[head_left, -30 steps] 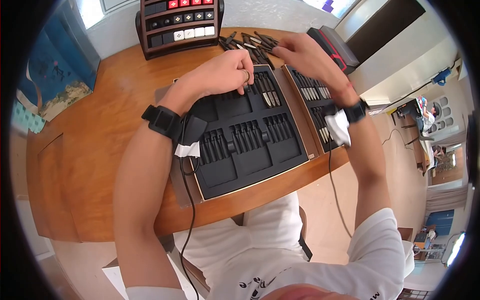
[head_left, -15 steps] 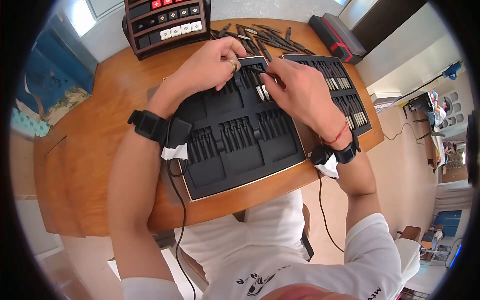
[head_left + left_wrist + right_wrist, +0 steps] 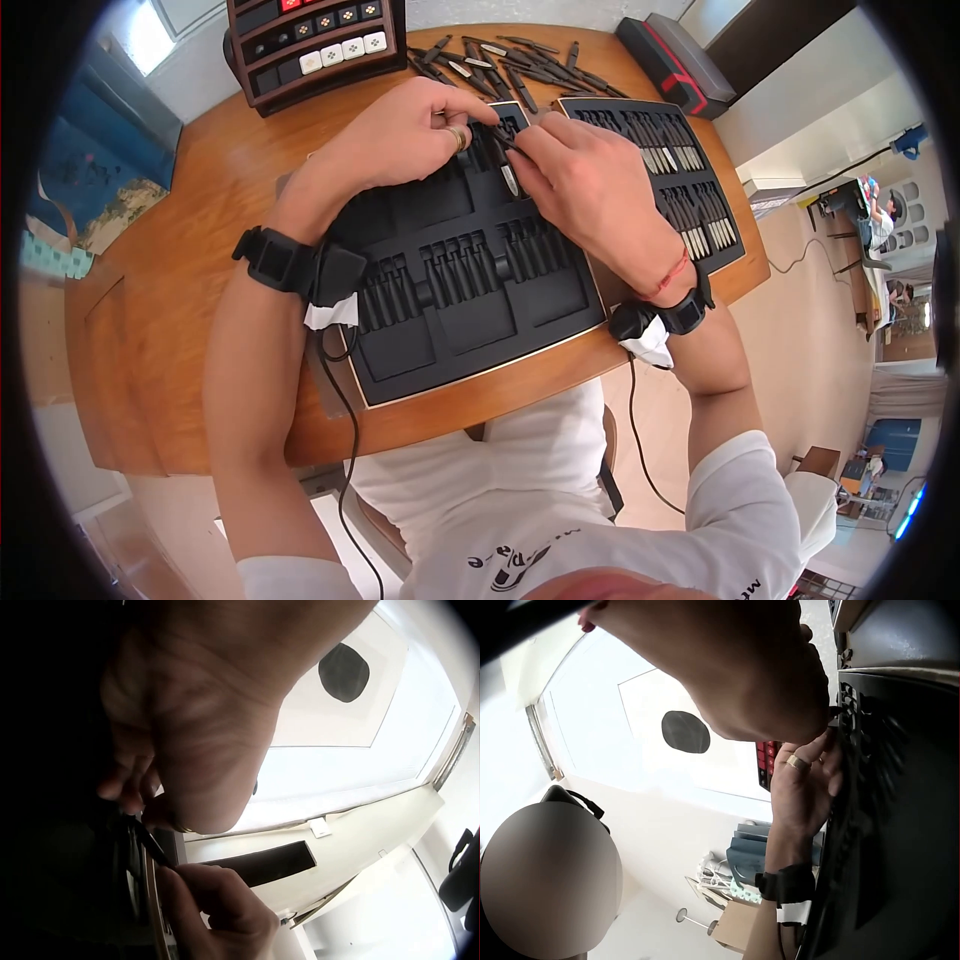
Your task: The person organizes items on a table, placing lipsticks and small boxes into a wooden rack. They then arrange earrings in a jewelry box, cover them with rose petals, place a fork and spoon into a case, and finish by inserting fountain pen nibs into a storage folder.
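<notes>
In the head view, the right hand (image 3: pixel 590 185) pinches a slim dark piece (image 3: pixel 507 139) over the upper right part of a black slotted tray (image 3: pixel 480 335). The left hand (image 3: pixel 400 135) reaches over the tray's upper edge, its index finger extended to the piece's far end. Another piece with a silvery part (image 3: pixel 509 180) lies in the tray beside the right fingers. The left wrist view has the dark piece (image 3: pixel 153 845) between the right hand (image 3: pixel 217 911) and the left fingertips. Fingers partly hide the slots beneath.
A second tray (image 3: pixel 672 175) at the right holds several dark pieces with pale ends. Loose dark pieces (image 3: pixel 530 70) are piled behind the trays. A dark rack with small blocks (image 3: pixel 318 50) stands at back left, a black case with a red band (image 3: pixel 672 68) at back right.
The right hand has come from the loose pile to the black tray with a dark piece, then closer to the left hand. The left index finger has extended toward the piece. The head view has shifted.
</notes>
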Action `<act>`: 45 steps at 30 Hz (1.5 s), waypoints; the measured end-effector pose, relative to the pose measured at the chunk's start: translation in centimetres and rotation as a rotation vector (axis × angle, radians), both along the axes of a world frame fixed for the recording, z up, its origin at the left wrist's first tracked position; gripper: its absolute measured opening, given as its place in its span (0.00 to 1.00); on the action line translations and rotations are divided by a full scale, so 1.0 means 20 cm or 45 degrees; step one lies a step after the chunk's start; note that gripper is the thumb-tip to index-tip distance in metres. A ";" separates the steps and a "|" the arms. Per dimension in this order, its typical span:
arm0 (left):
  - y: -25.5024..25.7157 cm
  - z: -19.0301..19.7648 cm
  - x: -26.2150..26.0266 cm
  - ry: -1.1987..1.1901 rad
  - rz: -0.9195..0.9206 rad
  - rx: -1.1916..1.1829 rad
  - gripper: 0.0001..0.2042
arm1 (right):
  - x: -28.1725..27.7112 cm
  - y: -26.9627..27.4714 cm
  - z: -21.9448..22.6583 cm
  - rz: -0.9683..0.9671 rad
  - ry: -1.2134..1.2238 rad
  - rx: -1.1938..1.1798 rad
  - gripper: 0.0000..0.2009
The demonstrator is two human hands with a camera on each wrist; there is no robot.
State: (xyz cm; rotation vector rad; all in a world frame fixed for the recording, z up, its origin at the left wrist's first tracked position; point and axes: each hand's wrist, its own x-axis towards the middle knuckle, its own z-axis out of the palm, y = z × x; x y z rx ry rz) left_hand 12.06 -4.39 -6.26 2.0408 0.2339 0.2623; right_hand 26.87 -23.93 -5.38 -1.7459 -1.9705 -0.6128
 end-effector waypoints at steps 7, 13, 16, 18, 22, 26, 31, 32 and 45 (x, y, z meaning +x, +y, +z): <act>0.00 0.01 -0.01 0.036 0.036 0.010 0.16 | -0.01 0.00 0.01 0.009 -0.045 0.002 0.08; 0.00 -0.01 0.00 -0.021 0.039 0.167 0.13 | -0.02 -0.01 0.02 0.081 0.029 -0.139 0.08; 0.00 -0.02 0.00 -0.035 0.044 0.147 0.12 | -0.03 -0.03 0.05 0.094 0.273 -0.337 0.12; 0.01 -0.02 0.00 -0.043 0.037 0.135 0.12 | -0.02 -0.04 0.07 0.094 0.282 -0.380 0.13; 0.00 0.00 -0.01 -0.036 0.012 0.191 0.15 | -0.01 -0.05 0.08 0.113 0.308 -0.438 0.15; 0.00 0.00 -0.01 -0.053 -0.012 0.174 0.17 | 0.00 -0.06 0.08 0.137 0.379 -0.464 0.15; -0.01 0.00 -0.01 -0.032 0.008 0.161 0.16 | 0.00 -0.07 0.07 0.192 0.429 -0.461 0.12; -0.01 0.00 -0.01 -0.022 0.002 0.196 0.15 | 0.00 -0.07 0.06 0.193 0.427 -0.461 0.12; 0.01 -0.02 0.00 -0.091 -0.020 0.435 0.12 | 0.00 -0.08 0.06 0.268 0.491 -0.421 0.05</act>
